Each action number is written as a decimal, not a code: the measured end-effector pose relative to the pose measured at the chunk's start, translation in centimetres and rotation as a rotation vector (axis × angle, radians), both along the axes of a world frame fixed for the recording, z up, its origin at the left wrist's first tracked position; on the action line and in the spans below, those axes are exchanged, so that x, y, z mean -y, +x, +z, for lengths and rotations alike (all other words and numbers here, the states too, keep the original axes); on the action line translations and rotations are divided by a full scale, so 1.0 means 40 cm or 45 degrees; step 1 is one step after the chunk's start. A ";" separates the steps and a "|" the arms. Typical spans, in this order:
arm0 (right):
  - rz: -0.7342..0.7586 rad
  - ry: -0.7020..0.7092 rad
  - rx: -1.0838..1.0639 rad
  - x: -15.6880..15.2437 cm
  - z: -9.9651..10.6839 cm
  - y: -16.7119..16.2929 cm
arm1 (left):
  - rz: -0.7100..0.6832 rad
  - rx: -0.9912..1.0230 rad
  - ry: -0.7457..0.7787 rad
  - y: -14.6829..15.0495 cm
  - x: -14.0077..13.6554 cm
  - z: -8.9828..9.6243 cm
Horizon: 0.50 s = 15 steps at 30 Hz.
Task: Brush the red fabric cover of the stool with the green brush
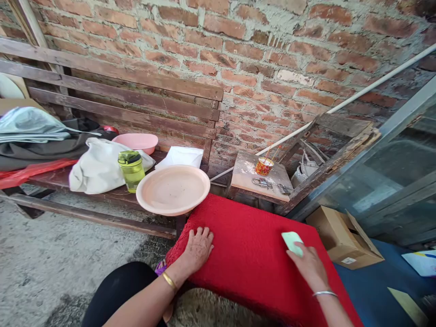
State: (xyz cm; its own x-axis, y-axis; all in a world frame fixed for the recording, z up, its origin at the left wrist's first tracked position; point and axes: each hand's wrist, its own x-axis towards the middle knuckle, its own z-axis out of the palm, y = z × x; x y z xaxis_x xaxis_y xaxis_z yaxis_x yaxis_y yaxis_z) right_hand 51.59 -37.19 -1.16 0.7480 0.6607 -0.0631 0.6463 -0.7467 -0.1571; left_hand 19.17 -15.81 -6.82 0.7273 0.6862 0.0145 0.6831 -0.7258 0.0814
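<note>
A red cloth (245, 245) covers the low table or bench in front of me. My left hand (199, 249) lies flat on its left part, palm down, with the fingers slightly spread and nothing held. Over the right part of the cloth, my right hand (308, 265) grips a pale green flat piece with rounded corners (293, 242). Its kind does not show clearly. The fingers under the piece are hidden, and I cannot tell whether it touches the cloth. Just beyond my left hand is a wide, shallow pinkish basin (173, 188).
A wooden bench (136, 111) holds a green bottle (131, 170), white bag (97, 165), pink bowl (139, 141) and white paper (180, 156). Beyond the cloth, a chair seat (243, 165) bears a red-gold cup (263, 166) and padlock (260, 182). A cardboard box (340, 236) stands right.
</note>
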 end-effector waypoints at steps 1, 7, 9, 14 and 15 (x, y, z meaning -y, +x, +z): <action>0.092 0.011 -0.025 -0.056 0.000 -0.061 | -0.001 -0.007 -0.004 0.000 0.000 0.002; 0.495 0.068 -0.124 -0.265 -0.035 -0.318 | -0.006 -0.063 -0.018 -0.003 -0.002 0.018; 0.511 0.062 -0.138 -0.271 -0.043 -0.320 | -0.007 -0.075 -0.018 -0.004 -0.001 0.019; 0.269 -0.023 -0.119 -0.145 -0.044 -0.145 | -0.007 -0.080 -0.033 -0.003 0.002 0.020; 0.179 -0.046 -0.103 -0.100 -0.038 -0.096 | -0.008 -0.075 -0.037 -0.002 0.003 0.020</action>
